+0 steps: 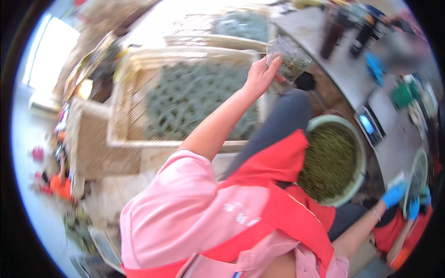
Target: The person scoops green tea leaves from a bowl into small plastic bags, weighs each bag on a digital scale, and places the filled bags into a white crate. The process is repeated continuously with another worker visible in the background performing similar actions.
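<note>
My left hand (263, 76), bare, reaches out over the corner of a cream plastic crate (125, 134). Its thumb and fingers pinch a small clear plastic bag (293, 64) partly filled with dry greenish-brown bits. Many small clear bags (199, 99) with dark green contents lie spread in that crate. At the lower right, my right hand (394, 195) wears a blue glove. It is beside a pale green round basket (416, 178), near a small white piece (396, 180); blur hides whether the fingers hold it.
Between my knees stands a pale green tub (363, 157) of dry green leaf-like material (329, 162). A digital scale (369, 125) rests on the grey table (345, 78). Another crate (208, 41) stands behind. Co-workers sit across the table and at the right, one with blue gloves (414, 208).
</note>
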A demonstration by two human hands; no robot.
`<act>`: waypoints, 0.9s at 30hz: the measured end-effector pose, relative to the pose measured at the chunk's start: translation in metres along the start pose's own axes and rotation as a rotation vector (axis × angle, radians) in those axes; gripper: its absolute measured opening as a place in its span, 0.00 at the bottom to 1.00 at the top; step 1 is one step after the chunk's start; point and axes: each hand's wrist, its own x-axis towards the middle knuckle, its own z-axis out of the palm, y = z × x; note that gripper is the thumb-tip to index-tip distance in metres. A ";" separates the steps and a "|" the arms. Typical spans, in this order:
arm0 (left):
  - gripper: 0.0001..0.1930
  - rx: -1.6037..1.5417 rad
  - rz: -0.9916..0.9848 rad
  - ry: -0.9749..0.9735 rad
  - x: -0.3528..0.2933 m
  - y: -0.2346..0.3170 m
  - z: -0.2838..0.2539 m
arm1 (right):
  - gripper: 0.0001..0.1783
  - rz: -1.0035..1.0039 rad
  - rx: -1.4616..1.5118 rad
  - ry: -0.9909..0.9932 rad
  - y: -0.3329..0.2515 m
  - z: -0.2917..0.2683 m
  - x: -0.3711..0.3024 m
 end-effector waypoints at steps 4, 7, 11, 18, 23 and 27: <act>0.24 0.687 -0.243 0.446 -0.036 0.038 -0.179 | 0.20 0.472 1.246 0.007 -0.078 -0.075 0.022; 0.29 1.212 -0.184 0.765 -0.072 0.070 -0.278 | 0.20 0.654 1.377 -0.119 -0.118 -0.129 0.029; 0.28 1.201 -0.394 0.807 -0.113 0.028 -0.448 | 0.22 0.680 1.671 -0.205 -0.175 -0.211 0.038; 0.25 1.041 -0.507 0.631 -0.103 -0.069 -0.487 | 0.21 0.653 1.719 -0.335 -0.185 -0.254 0.033; 0.33 0.863 -0.790 0.211 -0.094 -0.073 -0.448 | 0.23 0.701 1.891 -0.375 -0.197 -0.249 0.021; 0.28 1.289 -0.432 0.505 -0.077 -0.008 -0.386 | 0.21 0.644 2.086 -0.479 -0.220 -0.277 0.030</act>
